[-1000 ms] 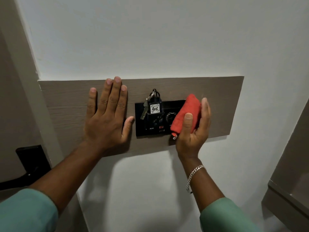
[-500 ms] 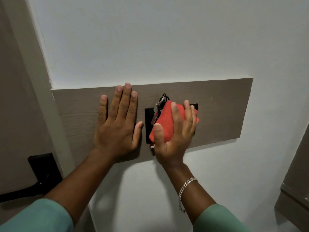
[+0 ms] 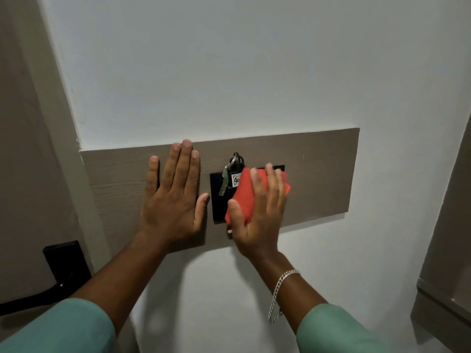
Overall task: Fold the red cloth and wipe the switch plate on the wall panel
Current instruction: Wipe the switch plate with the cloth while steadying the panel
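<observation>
- Near: green sleeves at the bottom edge, both forearms reaching up to the wall; silver chain bracelet (image 3: pixel 279 289) on the right wrist.
- Lower left: black door handle (image 3: pixel 46 281) on a beige door, left of the white wall (image 3: pixel 229 72).
- Grey-brown wood-grain wall panel (image 3: pixel 318 174) runs across the wall as a horizontal strip; black switch plate (image 3: pixel 216 200) sits in its middle.
- Left hand (image 3: pixel 173 197): open, palm flat on the panel, fingers together pointing up, thumb tip just beside the plate's left edge. Holds nothing.
- Right hand (image 3: pixel 257 215): fingers spread over the folded red cloth (image 3: pixel 244 197), thumb on its lower left corner, pressing it against the right part of the plate.
- Cloth covers most of the plate's right half; only the left strip and top right corner show.
- Key (image 3: pixel 224 184) and numbered tag (image 3: pixel 236 178) hang from a ring at the plate's top, just left of the cloth; the cloth overlaps the tag's edge.
</observation>
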Motion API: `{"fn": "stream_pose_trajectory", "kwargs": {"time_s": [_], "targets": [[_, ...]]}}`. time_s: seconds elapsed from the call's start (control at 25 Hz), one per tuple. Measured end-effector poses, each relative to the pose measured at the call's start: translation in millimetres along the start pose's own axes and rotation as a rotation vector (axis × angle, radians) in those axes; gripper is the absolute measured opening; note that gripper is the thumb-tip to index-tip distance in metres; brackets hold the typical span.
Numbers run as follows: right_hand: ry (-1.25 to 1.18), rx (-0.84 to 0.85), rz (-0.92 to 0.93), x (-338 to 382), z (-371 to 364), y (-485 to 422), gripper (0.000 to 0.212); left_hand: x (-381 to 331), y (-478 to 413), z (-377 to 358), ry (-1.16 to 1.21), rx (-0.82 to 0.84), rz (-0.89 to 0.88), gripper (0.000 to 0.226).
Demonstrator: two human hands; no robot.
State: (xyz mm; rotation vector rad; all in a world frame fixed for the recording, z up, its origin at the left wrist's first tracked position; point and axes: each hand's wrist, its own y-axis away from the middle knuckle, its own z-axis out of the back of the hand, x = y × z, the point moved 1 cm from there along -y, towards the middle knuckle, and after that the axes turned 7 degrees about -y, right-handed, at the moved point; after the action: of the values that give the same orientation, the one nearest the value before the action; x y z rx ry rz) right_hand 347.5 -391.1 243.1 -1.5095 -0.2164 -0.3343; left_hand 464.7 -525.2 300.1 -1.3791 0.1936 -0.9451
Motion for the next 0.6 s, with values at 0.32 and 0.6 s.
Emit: {"fn": "stream_pose_trajectory", "kwargs": {"time_s": [0.32,0.6], "targets": [[0.185,0.341,0.301,-31,52,-6,0.058,-47,25,52,0.586,0.11,0.457,0.085],[-0.002,0.573,0.14,-29,102,-12,0.062,-157,18,102,1.346,0.364,0.94,0.036]]}}
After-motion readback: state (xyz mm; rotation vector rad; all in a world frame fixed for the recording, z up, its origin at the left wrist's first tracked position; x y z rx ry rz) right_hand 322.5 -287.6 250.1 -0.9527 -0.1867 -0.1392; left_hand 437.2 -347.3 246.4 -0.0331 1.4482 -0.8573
